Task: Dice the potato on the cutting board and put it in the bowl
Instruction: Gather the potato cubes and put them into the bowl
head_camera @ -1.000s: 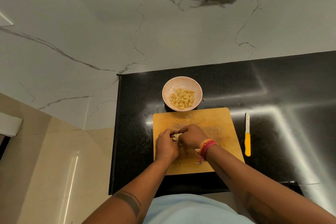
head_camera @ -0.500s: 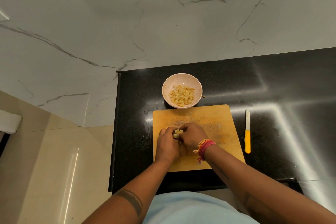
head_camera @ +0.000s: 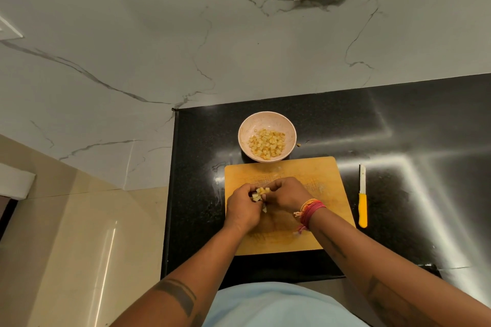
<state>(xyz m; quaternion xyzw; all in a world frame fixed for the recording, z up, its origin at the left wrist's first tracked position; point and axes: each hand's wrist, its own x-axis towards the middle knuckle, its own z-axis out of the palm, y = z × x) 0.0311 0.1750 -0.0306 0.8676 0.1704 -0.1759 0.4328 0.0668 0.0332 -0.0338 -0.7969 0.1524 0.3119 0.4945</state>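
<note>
Forearms reach in from the near edge, mine, converging over the middle of the wooden cutting board [head_camera: 313,175], where my left hand [head_camera: 243,210] and right hand [head_camera: 287,194] curl toward each other and cup a small heap of potato cubes [head_camera: 261,192] between the fingertips. Both sets of fingers are bent around the pile, knuckles up, thumbs tucked out of sight beneath, so I cannot say how firmly the underside is closed; one pale cube shows low in the gap between my palms, and whether it is held or slipping I cannot tell. A bundle of red and orange threads [head_camera: 309,210] circles my right wrist. The step in hand looks like gathering the last cut pieces for the carry, and doing it well means sealing the little fingers together underneath before lifting, keeping the hands level, and travelling low and straight forward so that anything dropped lands on the board, not the black counter [head_camera: 398,127]. The yellow-handled knife [head_camera: 362,199] lies on that counter just right of the board, blade pointing away, untouched. Beyond the board's far edge, just beside it, sits the pink bowl [head_camera: 245,133], already holding most of the diced potato [head_camera: 267,143]; one stray scrap lies on the counter at its right.
</note>
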